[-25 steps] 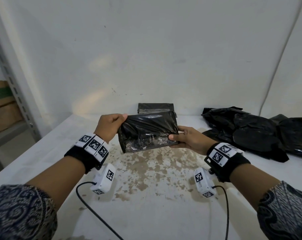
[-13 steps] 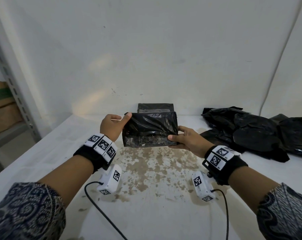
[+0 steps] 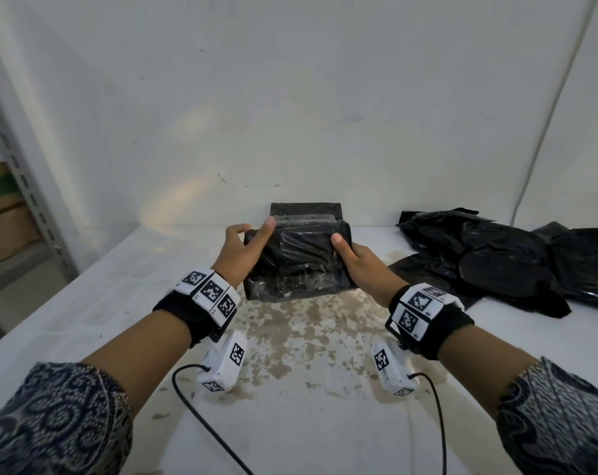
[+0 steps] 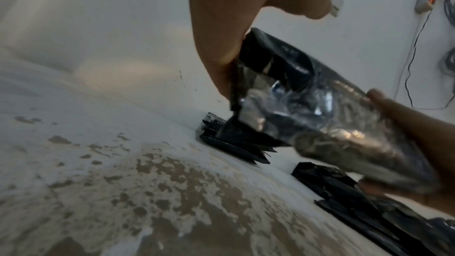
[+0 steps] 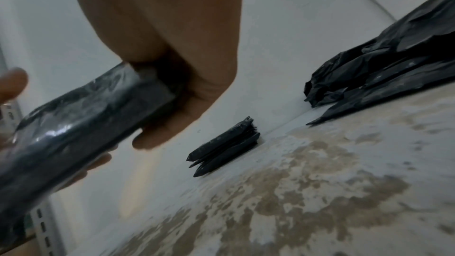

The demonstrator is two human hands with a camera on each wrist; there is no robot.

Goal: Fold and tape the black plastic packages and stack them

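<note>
A folded black plastic package [image 3: 299, 265], glossy with clear tape, is held in the air between both hands. My left hand [image 3: 251, 240] grips its left end, thumb on top. My right hand [image 3: 347, 257] grips the right end, thumb on top and fingers underneath. The left wrist view shows the package [image 4: 320, 120] above the table, and so does the right wrist view [image 5: 81, 124]. Just behind it, a small stack of folded black packages [image 3: 306, 210] lies against the wall, also visible as the stack [image 4: 236, 143] and the stack [image 5: 226, 145].
A heap of loose, crumpled black plastic bags [image 3: 496, 258] lies at the back right of the white table [image 3: 119, 286]. The table's middle has worn brown patches [image 3: 307, 337]. A metal shelf post [image 3: 26, 200] stands to the left. A cable [image 3: 544, 125] runs down the wall.
Both hands carried the package away from me toward the stack at the wall. It has tipped from facing me to lying flatter, with both thumbs now on top.
</note>
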